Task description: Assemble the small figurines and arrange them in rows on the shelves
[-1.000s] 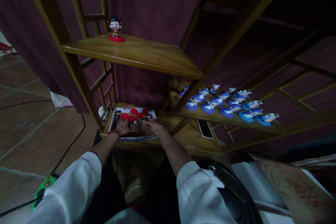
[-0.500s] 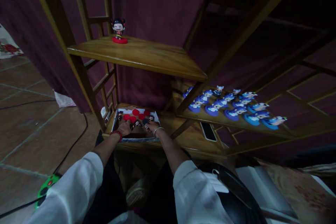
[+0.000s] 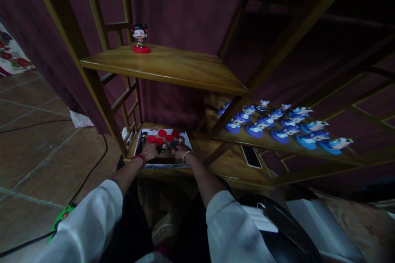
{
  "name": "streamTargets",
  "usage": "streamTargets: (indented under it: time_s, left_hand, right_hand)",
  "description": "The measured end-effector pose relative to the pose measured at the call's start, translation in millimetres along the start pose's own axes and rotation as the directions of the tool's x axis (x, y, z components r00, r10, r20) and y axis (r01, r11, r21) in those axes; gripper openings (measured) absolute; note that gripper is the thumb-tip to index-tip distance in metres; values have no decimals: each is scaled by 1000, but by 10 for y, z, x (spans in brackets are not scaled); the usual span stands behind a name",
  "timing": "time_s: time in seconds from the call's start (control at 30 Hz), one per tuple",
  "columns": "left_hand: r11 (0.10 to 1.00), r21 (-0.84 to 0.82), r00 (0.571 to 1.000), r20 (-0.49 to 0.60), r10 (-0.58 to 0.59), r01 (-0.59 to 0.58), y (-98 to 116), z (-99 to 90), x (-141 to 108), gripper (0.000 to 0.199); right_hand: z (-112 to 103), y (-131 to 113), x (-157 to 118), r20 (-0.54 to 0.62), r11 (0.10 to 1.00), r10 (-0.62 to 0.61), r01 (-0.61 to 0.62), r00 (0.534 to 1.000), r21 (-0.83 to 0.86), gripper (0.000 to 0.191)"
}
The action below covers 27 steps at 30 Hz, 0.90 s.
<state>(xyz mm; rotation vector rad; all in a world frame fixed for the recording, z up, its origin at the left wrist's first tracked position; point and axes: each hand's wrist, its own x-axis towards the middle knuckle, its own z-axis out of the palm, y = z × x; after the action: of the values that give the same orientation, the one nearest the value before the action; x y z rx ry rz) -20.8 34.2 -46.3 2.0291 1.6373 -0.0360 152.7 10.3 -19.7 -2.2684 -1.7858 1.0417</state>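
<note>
Both of my hands reach into a shallow white-edged box (image 3: 187, 141) on the lower shelf. My left hand (image 3: 149, 152) is in its left part, close to the red discs (image 3: 151, 139); its fingertips are too dark and small to read. My right hand (image 3: 181, 153) is at the right, its fingers against a dark round piece (image 3: 174, 144); whether it grips anything is unclear. Between the hands lies a small dark-haired figure (image 3: 164, 146). Another figure (image 3: 144, 136) is at the box's left end. A figure on a red base (image 3: 140, 38) stands upright on the upper shelf.
Several blue and purple figures (image 3: 285, 131) stand in rows on the shelf at the right. Beneath them lies a phone-like dark rectangle (image 3: 252, 156). A wooden post (image 3: 101, 102) rises left of the box. A green object (image 3: 63, 215) with a cable is on the floor.
The view has shifted slightly, so the shelves and figures sit a little further right. Both hands stay inside the box, with only small finger movements.
</note>
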Motion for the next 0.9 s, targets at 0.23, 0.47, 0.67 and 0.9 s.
streamTargets:
  time_s: [0.23, 0.47, 0.67, 0.9]
  left_hand:
    - [999, 45, 991, -132, -25, 31, -7, -122, 21, 44]
    - [993, 114, 996, -87, -15, 24, -9, -151, 88, 48]
    - [986, 157, 996, -77, -47, 59, 10, -142, 110, 46]
    - [980, 170, 990, -114, -82, 101, 14, -168, 97, 37]
  right_hand:
    - [-31, -25, -41, 38, 991, -33, 38, 999, -127, 32]
    - [65, 24, 96, 11, 989, -12, 14, 1000, -147, 35]
    - [6, -29, 7, 22, 994, 16, -14, 1000, -105, 29]
    - [35, -13, 12, 41, 998, 15, -12, 999, -57, 35]
